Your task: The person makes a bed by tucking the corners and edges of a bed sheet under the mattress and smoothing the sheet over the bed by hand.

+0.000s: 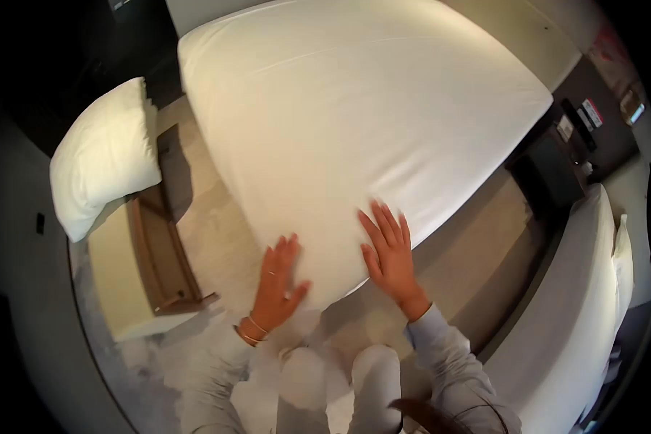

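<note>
A bed with a white fitted sheet (pixel 325 123) spreads out before me, smooth apart from faint creases near its right side. My left hand (pixel 278 282) is over the near left edge of the sheet, palm down, fingers extended and thumb apart; it wears a ring and bracelets. Over the near right part, my right hand (pixel 389 249) has its fingers stretched out and spread. Neither hand holds anything. Whether the palms press on the sheet or hover just above it, I cannot tell.
A white pillow (pixel 105 155) rests on a wooden-framed piece of furniture (pixel 166 260) at left. Another white-covered bed (pixel 557 325) is at right. A dark nightstand (pixel 550 170) and a counter with a phone (pixel 633 108) stand at the far right. Carpet (pixel 213 210) lies between.
</note>
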Motion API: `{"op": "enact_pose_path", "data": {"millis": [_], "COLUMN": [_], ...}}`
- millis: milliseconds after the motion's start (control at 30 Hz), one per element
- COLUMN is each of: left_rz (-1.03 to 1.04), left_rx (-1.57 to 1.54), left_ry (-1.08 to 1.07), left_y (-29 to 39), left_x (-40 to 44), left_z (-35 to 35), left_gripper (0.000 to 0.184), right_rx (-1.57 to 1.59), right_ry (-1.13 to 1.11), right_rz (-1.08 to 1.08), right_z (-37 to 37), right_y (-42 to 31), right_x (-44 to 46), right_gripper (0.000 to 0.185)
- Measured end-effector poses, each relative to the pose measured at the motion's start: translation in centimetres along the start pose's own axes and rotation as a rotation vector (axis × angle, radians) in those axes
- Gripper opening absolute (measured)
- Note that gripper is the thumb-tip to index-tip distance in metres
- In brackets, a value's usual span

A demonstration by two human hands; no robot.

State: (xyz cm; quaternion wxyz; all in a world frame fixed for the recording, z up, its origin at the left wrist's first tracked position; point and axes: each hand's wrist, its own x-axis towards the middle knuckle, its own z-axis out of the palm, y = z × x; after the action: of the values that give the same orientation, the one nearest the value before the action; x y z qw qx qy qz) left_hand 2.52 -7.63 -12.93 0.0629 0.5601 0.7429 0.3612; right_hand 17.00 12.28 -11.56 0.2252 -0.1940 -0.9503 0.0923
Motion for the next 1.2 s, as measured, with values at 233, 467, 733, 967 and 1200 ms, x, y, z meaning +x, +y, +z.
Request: {"op": "enact_pose_path", "data": {"millis": [233, 467, 733, 967, 1200], "left_rz": [-1.021, -1.354, -1.183, -1.120, -0.930], "left_rx": [-1.195, -1.950, -1.694, -1.872, -1.818], "left_ry": [0.522, 0.782, 1.164, 0.763, 0.706], "left_y": [9.6, 18.0, 18.8, 14.3, 8.5], "left_x": [-12.1, -21.1, -22.9, -16.5, 0.5], "left_z": [-5.9, -23.7, -36.3, -33.8, -35.9], "left_gripper": [0.039, 0.017, 0.016, 0.011, 0.032], "right_rx": [0.501, 0.771, 0.877, 0.887, 1.096], "right_ry": [-0.590, -1.031, -0.811, -0.656, -0.454], "right_rz": [0.362, -0.074, -0.226, -0.042, 0.273], "right_z": [-5.8, -14.8, -22.3, -27.4, -27.4], "right_y": [-10.4, -22.4, -30.3, -25.7, -18.8], "right_x": [-4.8, -7.5, 5.2, 13.4, 20.7], "right_gripper": [0.044, 0.036, 0.029, 0.025, 0.023]}}
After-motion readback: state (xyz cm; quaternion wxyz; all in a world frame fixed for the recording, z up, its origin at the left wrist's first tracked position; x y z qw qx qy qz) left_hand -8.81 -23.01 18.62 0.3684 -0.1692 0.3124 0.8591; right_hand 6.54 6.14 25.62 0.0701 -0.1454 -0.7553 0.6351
